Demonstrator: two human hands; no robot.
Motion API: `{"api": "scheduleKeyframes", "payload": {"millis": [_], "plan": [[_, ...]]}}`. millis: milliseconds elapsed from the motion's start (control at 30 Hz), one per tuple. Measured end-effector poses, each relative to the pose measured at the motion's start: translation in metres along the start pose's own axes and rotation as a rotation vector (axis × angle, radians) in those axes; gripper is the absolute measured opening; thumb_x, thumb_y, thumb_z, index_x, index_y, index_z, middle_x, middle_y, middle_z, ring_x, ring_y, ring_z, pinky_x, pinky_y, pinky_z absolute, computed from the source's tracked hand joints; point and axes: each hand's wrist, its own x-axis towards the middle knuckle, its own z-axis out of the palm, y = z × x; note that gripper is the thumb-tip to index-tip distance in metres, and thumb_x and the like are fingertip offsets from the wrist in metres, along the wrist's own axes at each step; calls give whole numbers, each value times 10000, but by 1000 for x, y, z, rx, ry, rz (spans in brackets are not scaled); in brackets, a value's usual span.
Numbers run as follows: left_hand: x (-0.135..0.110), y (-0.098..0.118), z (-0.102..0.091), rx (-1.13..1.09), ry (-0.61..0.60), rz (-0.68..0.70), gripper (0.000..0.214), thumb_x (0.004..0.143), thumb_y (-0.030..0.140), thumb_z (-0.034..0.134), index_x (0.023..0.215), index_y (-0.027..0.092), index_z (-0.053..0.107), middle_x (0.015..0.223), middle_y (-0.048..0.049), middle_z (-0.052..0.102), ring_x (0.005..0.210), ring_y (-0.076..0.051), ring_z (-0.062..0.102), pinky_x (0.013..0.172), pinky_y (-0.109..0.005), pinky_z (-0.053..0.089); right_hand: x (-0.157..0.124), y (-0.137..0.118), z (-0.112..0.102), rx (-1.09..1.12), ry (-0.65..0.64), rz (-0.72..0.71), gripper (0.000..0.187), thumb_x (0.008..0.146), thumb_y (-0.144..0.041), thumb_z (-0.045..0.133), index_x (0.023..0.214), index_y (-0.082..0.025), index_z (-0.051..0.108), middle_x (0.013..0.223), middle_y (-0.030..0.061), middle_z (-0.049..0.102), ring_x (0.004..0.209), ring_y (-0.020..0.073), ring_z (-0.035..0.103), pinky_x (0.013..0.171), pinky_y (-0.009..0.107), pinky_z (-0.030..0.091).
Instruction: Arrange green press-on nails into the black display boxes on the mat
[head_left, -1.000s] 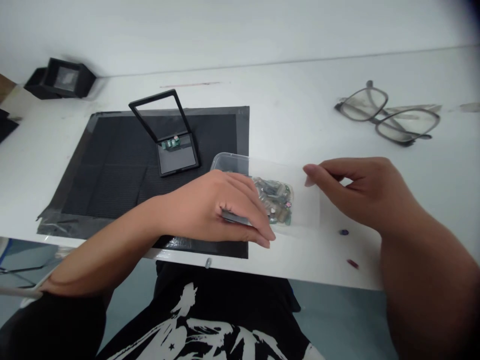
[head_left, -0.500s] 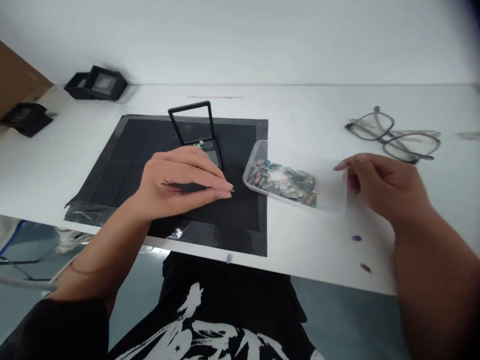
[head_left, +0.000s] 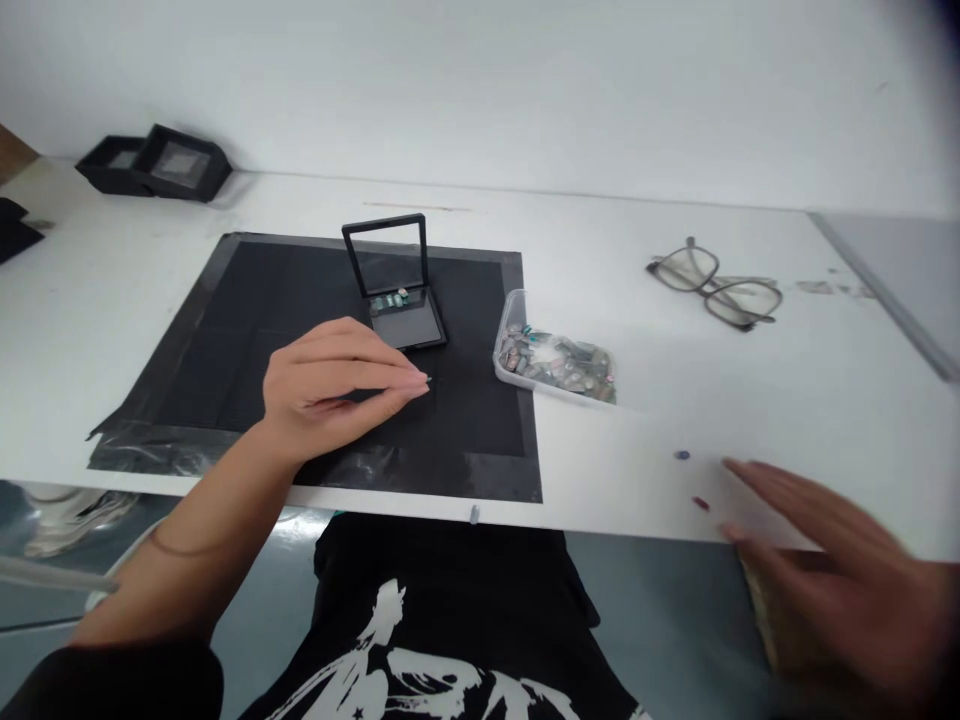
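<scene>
My left hand (head_left: 337, 385) hovers low over the black mat (head_left: 225, 330), just in front of a small black hinged case (head_left: 409, 325). Its fingers are pinched together; whatever is between them is too small to make out. The case stands with its framed lid up, and a few small green parts (head_left: 390, 298) lie at its hinge end. A clear plastic tub (head_left: 515, 305) of several small electronic parts (head_left: 559, 362) sits at the mat's right edge. My right hand (head_left: 817, 560), blurred, lies at the table's front edge with fingers stretched out and holds nothing.
A pair of glasses (head_left: 712, 285) lies folded open at the back right. Near my right fingertips lie a tiny blue bit (head_left: 681, 455) and a red one (head_left: 700, 503). Black boxes (head_left: 154, 160) stand at the back left. The white wall runs close behind the table.
My left hand left the tub, came over the mat in a pinch and drew slightly left. My right hand let go of the tub's side, dropped to the front edge and spread out.
</scene>
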Motion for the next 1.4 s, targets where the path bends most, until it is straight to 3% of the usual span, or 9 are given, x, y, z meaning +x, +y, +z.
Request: {"api": "scheduleKeyframes", "payload": {"millis": [67,133,300,533,767,967,1133,1267,1400], "plan": [[1,3,2,6,-5,16,200,748,94,816,891,215,745,814,-1,776,677,-115,702,630,-256,565,-9,-17,11,-15,-73,-99,697,915,-509,613,1542,-260,435,1403,144,632,1305,327,591,1100,483,481],[1,6,4,11,-17,12,172,772,125,805,890,233,743,810,13,776,673,-112,703,624,-253,571,-7,-30,20,-85,-62,-153,821,926,-512,596,1606,-173,283,1489,198,539,1402,348,485,1173,511,389],[-2,6,10,3,-60,11,223,758,96,809,919,237,746,827,8,777,686,-114,707,629,-259,572,2,-45,31,-145,-88,-255,714,999,-468,470,1616,-189,244,1562,157,462,1478,321,375,1205,529,321],[-5,4,14,-3,-83,-36,289,725,46,812,934,239,763,851,-2,781,738,-136,727,668,-273,589,-19,-43,48,-169,174,-296,542,1036,-332,416,1532,-113,422,1365,177,654,1331,298,570,1102,469,479],[-7,5,19,-6,-99,-116,241,742,44,801,910,215,770,873,-14,774,757,-120,712,703,-258,583,-16,-37,77,-176,519,-296,522,1076,-363,269,1469,-97,487,1066,152,776,1087,263,728,913,397,594],[-9,4,22,12,-109,-170,216,765,71,792,914,227,777,873,-8,775,768,-112,710,713,-245,588,-10,-54,88,-146,650,-92,515,1071,-289,227,1303,-79,636,965,159,773,958,260,752,908,438,566],[-12,0,24,27,-132,-193,228,762,82,796,926,238,782,878,-11,778,779,-119,718,717,-247,596,-17,-64,72,-52,514,21,485,1018,-326,443,1425,-88,559,1221,199,721,1136,338,695,998,523,529],[-12,-1,25,42,-135,-202,220,763,91,799,919,246,782,873,-6,779,775,-119,718,716,-252,599,-26,-50,52,-19,498,-136,723,802,-278,798,1468,-200,528,1406,140,631,1183,359,670,919,467,606],[-12,0,26,44,-137,-204,233,749,63,801,910,230,782,864,-9,776,765,-114,716,709,-243,596,-30,-40,44,-48,415,-271,710,711,-124,855,1369,-251,620,1285,79,719,1115,326,711,892,425,628]]}}
